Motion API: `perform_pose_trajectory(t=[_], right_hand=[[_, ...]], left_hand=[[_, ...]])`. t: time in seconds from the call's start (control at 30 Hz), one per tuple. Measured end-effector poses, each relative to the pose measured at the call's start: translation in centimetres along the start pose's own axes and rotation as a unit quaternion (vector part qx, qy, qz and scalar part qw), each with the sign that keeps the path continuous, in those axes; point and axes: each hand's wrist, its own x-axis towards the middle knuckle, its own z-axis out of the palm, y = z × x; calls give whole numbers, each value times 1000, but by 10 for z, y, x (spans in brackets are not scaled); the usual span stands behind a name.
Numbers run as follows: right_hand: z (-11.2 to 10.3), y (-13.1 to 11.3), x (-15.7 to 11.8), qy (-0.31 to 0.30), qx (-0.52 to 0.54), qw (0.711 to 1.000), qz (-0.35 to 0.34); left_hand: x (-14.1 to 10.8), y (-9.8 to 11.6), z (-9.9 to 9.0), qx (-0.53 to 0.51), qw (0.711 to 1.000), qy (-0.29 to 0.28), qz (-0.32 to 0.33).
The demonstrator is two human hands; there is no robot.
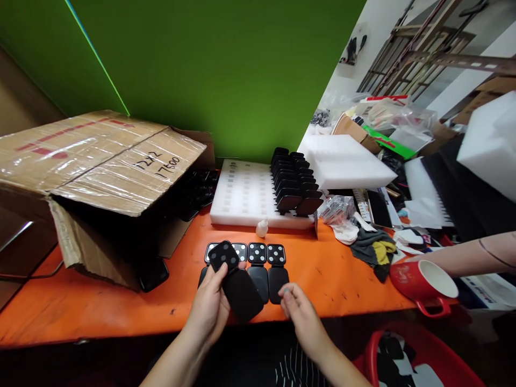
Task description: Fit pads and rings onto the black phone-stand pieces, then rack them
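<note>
My left hand [212,303] grips a black hinged case [242,294], tilted, with its small dotted square part at the upper left and a plain black panel at the lower right. Behind it, a row of similar black hinged cases [276,254] lies opened out on the orange table, partly hidden by the held one. My right hand [300,314] hovers near the lower edge of the rightmost case, thumb and fingertips pressed together; whatever they hold, if anything, is too small to name. A small whitish bottle [262,228] stands behind the row.
A cardboard box [100,161] lies open on the left, black pieces inside. White foam [242,199] at the back holds upright black panels [296,183]. On the right are a red mug [423,282], cloths [373,247], another person's arm [475,253] and a red bin [373,349].
</note>
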Motion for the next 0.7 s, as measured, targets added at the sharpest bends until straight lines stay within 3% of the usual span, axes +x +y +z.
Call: perform_pose_trajectory(t=[0.1, 0.2, 0.33, 0.5, 0.7], right_hand=[[-14, -12, 4, 15, -66, 997, -41], [-13, -31, 10, -21, -124, 987, -104], [-1, -52, 18, -23, -222, 962, -156], [7, -65, 19, -29, -298, 936, -185], [5, -76, 14, -63, -361, 910, -195]], left_hand=[[-2, -1, -3, 19, 997, -32, -72], [-5, -9, -3, 44, 991, -79, -95], [-6, -20, -3, 171, 980, -104, -8], [-10, -27, -7, 348, 922, -119, 121], [-16, -31, -13, 383, 900, -151, 143]])
